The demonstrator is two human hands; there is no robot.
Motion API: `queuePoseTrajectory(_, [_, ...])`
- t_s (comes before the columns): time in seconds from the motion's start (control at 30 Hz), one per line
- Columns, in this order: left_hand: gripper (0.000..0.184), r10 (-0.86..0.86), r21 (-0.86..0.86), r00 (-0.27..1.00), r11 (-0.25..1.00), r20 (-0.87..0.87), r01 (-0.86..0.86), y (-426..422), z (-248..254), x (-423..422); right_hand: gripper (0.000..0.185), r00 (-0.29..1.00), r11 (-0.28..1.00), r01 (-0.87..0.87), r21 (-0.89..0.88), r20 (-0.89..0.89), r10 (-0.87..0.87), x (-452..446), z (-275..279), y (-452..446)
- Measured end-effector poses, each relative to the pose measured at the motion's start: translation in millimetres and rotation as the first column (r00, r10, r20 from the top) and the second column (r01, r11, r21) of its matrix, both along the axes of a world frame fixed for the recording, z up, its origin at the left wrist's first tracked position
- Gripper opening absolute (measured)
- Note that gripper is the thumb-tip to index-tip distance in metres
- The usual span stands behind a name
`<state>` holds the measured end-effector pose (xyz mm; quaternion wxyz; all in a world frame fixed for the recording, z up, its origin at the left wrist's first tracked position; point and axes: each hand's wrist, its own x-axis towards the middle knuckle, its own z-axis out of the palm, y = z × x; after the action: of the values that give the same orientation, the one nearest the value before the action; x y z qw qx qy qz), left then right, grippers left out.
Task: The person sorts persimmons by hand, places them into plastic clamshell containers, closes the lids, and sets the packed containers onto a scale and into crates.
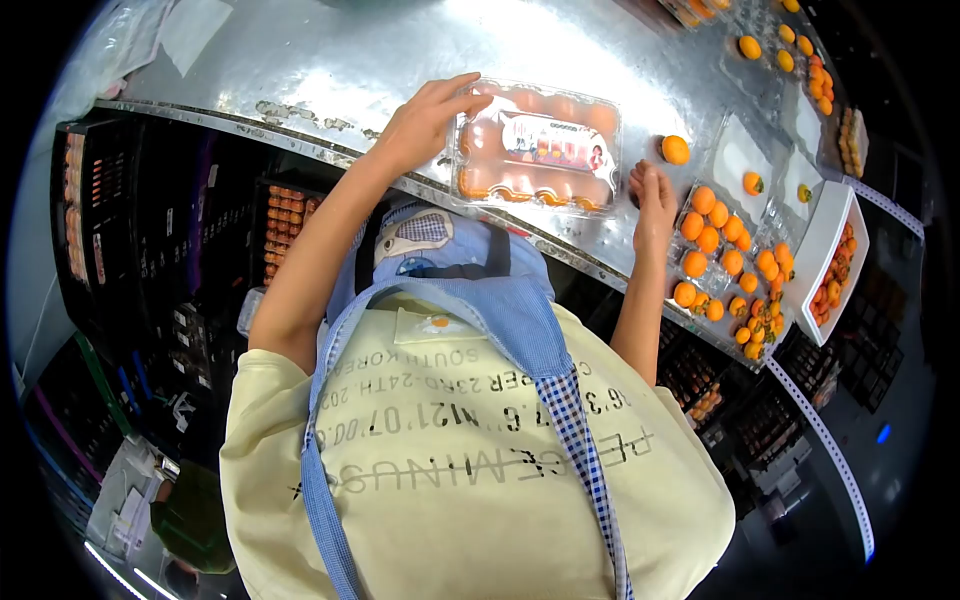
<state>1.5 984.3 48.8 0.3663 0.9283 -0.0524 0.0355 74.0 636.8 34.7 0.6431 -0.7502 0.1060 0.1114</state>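
A clear plastic clamshell pack point(540, 185) lies closed on the metal table, with rows of round orange-brown items inside and a printed label point(555, 145) on its lid. My left hand point(425, 125) touches the pack's left side, fingers stretched over its far left corner. To the right of the pack is my right hand point(652, 200), apart from it, with fingers curled in. Whatever those fingers may hold is hidden. Just beyond them rests a single orange fruit point(675, 150), and a cluster of orange fruits point(708, 238), which look like persimmons, spreads to the right.
A white box point(815, 215) of orange fruit stands at the table's right end. The metal tabletop point(330, 50) has a worn front edge. Clear trays and more fruits point(785, 60) lie at the far right. Dark crates point(285, 225) are below on the left; a person point(195, 515) is at lower left.
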Motion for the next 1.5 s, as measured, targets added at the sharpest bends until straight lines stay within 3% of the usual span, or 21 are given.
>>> queuePoseTrajectory(0.07, [0.053, 0.006, -0.014, 1.0, 1.0, 0.014, -0.006, 1.4, -4.8, -8.1, 0.037, 0.999, 0.999, -0.053, -0.01, -0.004, 0.053, -4.4, -4.1, 1.0])
queuePoseTrajectory(0.17, [0.044, 0.237, -0.267, 0.963, 0.927, -0.124, -0.263, -12.6, 4.0, -25.9, 0.041, 0.991, 0.99, -0.119, -0.07, -0.078, 0.113, -11.4, 7.7, 6.0])
queuePoseTrajectory(0.2, [0.055, 0.287, -0.36, 0.893, 0.839, -0.345, -0.409, -18.7, 10.3, -35.4, 0.043, 0.984, 0.981, -0.15, -0.127, -0.118, 0.135, -16.3, 17.5, 8.9])
queuePoseTrajectory(0.27, [0.063, 0.203, -0.29, 0.809, 0.863, -0.551, -0.414, -24.1, 18.7, -50.6, 0.05, 0.954, 0.926, -0.285, -0.245, -0.168, 0.249, -20.5, 11.2, -1.4])
queuePoseTrajectory(0.3, [0.068, 0.162, -0.255, 0.748, 0.876, -0.644, -0.41, -24.3, 20.1, -54.4, 0.05, 0.93, 0.929, -0.323, -0.182, -0.245, 0.275, -23.2, 14.4, -0.4])
queuePoseTrajectory(0.33, [0.08, 0.153, -0.301, 0.746, 0.848, -0.648, -0.436, -24.6, 14.7, -57.5, 0.051, 0.899, 0.928, -0.355, -0.116, -0.316, 0.304, -28.1, 19.8, 2.3])
queuePoseTrajectory(0.37, [0.078, 0.132, -0.332, 0.761, 0.843, -0.636, -0.424, -22.7, 4.9, -59.5, 0.052, 0.861, 0.924, -0.38, -0.049, -0.383, 0.335, -32.2, 23.4, 5.8])
queuePoseTrajectory(0.47, [0.065, 0.115, -0.403, 0.766, 0.796, -0.633, -0.452, -18.9, -8.5, -54.2, 0.046, 0.898, 0.956, -0.291, 0.034, -0.334, 0.285, -36.8, 13.0, 12.3])
queuePoseTrajectory(0.6, [0.058, 0.22, -0.685, 0.779, 0.378, -0.587, -0.623, -18.5, -15.7, -35.5, 0.044, 0.932, 0.98, -0.166, 0.107, -0.308, 0.191, -37.8, 5.1, 31.2])
queuePoseTrajectory(0.7, [0.064, 0.416, -0.681, 0.744, 0.321, -0.524, -0.659, -19.5, -26.6, -22.8, 0.047, 0.947, 0.986, -0.049, 0.159, -0.306, 0.096, -42.9, -5.2, 47.6])
queuePoseTrajectory(0.77, [0.072, 0.475, -0.569, 0.631, 0.288, -0.614, -0.77, -30.1, -14.0, -25.7, 0.048, 0.952, 0.986, -0.012, 0.166, -0.3, 0.062, -44.9, -1.4, 52.3])
queuePoseTrajectory(0.83, [0.076, 0.34, -0.557, 0.579, 0.17, -0.741, -0.813, -41.4, -4.3, -36.0, 0.048, 0.955, 0.988, -0.009, 0.154, -0.291, 0.054, -45.3, -0.2, 53.5])
queuePoseTrajectory(0.9, [0.064, 0.143, -0.613, 0.606, -0.007, -0.783, -0.79, -53.7, 1.8, -45.3, 0.044, 0.96, 0.989, -0.034, 0.146, -0.269, 0.072, -50.1, -7.3, 53.0])
queuePoseTrajectory(0.97, [0.048, -0.051, -0.661, 0.664, -0.056, -0.746, -0.748, -56.0, -18.1, -45.4, 0.034, 0.977, 0.99, -0.064, 0.128, -0.196, 0.089, -48.0, -26.0, 47.1])
queuePoseTrajectory(1.03, [0.039, -0.028, -0.647, 0.648, -0.042, -0.761, -0.761, -63.0, -25.3, -36.2, 0.032, 0.981, 1.0, 0.004, -0.006, -0.193, -0.005, -49.2, -25.7, 53.8])
queuePoseTrajectory(1.07, [0.044, -0.023, -0.657, 0.657, -0.031, -0.753, -0.754, -62.8, -38.8, -32.6, 0.056, 0.972, 0.998, -0.06, -0.004, -0.227, 0.058, -47.7, -36.0, 48.2])
queuePoseTrajectory(1.1, [0.043, -0.019, -0.654, 0.654, -0.01, -0.756, -0.757, -62.3, -39.3, -31.5, 0.058, 0.974, 0.999, -0.03, -0.042, -0.226, 0.02, -49.6, -16.0, 56.6])
queuePoseTrajectory(1.13, [0.043, -0.002, -0.649, 0.649, -0.014, -0.761, -0.761, -62.0, -40.0, -30.9, 0.059, 0.972, 0.998, -0.049, -0.034, -0.23, 0.04, -48.9, -12.5, 57.9])
queuePoseTrajectory(1.17, [0.041, 0.001, -0.652, 0.652, -0.002, -0.758, -0.758, -58.6, -48.1, -30.5, 0.059, 0.98, 0.995, 0.029, 0.098, -0.199, -0.009, -52.0, -8.2, 58.7])
queuePoseTrajectory(1.37, [0.025, 0.083, -0.647, 0.651, 0.077, -0.754, -0.759, -48.3, -51.5, -14.8, 0.052, 0.984, 0.966, 0.043, 0.254, -0.18, 0.004, -57.8, -22.5, 66.7])
queuePoseTrajectory(1.5, [0.015, 0.079, -0.632, 0.644, 0.129, -0.761, -0.764, -42.8, -50.8, -1.8, 0.054, 0.986, 0.968, 0.127, 0.217, -0.132, -0.1, -63.3, -33.8, 76.2])
